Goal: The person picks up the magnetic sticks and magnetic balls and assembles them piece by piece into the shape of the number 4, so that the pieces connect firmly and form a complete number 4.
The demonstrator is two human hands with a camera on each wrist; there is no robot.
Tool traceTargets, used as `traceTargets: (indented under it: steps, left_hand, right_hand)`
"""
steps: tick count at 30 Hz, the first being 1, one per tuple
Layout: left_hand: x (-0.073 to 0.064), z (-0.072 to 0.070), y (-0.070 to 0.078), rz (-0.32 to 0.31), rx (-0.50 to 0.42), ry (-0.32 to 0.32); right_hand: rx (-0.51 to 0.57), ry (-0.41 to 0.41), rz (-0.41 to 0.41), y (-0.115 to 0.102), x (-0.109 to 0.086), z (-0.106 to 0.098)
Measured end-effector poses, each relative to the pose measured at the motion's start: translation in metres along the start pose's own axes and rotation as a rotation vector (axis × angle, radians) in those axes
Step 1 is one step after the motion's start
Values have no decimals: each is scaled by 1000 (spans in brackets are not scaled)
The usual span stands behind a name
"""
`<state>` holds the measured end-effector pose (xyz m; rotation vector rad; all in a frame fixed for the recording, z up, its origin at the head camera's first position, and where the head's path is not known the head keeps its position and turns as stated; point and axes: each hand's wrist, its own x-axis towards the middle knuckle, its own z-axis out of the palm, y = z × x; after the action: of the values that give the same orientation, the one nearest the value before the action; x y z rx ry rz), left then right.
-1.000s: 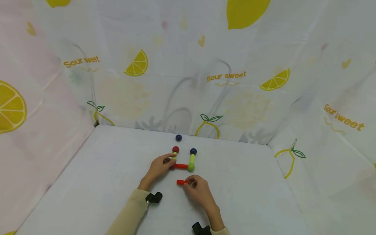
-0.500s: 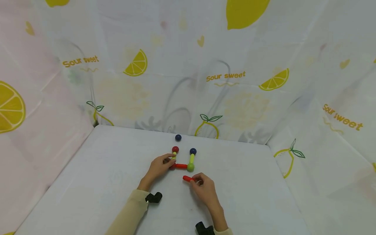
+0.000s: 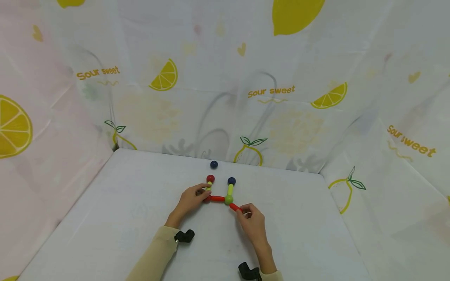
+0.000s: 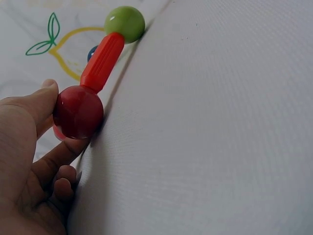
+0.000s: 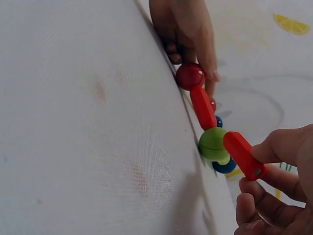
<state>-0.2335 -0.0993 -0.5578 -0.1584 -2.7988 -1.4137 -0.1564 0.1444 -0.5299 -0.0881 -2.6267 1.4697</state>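
Note:
A U-shaped frame of balls and magnetic-looking rods lies on the white table. Its near side is a red rod (image 3: 217,199) joining a red ball (image 4: 79,113) to a green ball (image 3: 229,200). Yellow-green rods (image 3: 230,190) run back from both corners, to a dark blue ball (image 3: 231,181) and another red ball (image 3: 210,178). My left hand (image 3: 191,202) holds the near red ball between thumb and fingers, partly hiding the left rod. With thumb and fingertips, my right hand (image 3: 254,224) pinches a second red rod (image 5: 243,155). That rod's far end meets the green ball's edge; whether they touch I cannot tell.
Behind the frame, a loose dark blue ball (image 3: 213,164) sits near the back edge of the white table (image 3: 299,218). Lemon-printed sheets (image 3: 211,117) stand at the back and both sides. Black wrist devices (image 3: 184,236) are strapped to the sleeves.
My right hand has carried the red rod right and away from me, up to the green ball, turning the rod on the way. The left hand and the frame stay put.

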Motion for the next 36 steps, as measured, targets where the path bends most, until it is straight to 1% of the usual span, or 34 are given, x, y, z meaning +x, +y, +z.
traceTargets:
  steps: [6, 11, 16, 22, 25, 29, 36]
  left_hand:
    - [1, 1, 1, -5, 6, 3]
    - [1, 1, 2, 1, 6, 3]
    - [1, 0, 3, -1, 0, 2]
    - [1, 0, 2, -4, 6, 1]
    - [2, 0, 1, -10, 15, 0]
    - [2, 0, 1, -7, 14, 0]
    - [0, 0, 2, -3, 6, 4]
  right_hand:
    - [-6, 46, 0, 2, 1, 1]
    - [9, 58, -13, 2, 2, 6]
    - [37, 37, -16, 2, 1, 10]
    - [30, 33, -15, 2, 1, 15]
    - [31, 6, -18, 2, 0, 17]
    - [41, -29, -1, 1, -1, 22]
    - [27, -46, -8, -2, -4, 29]
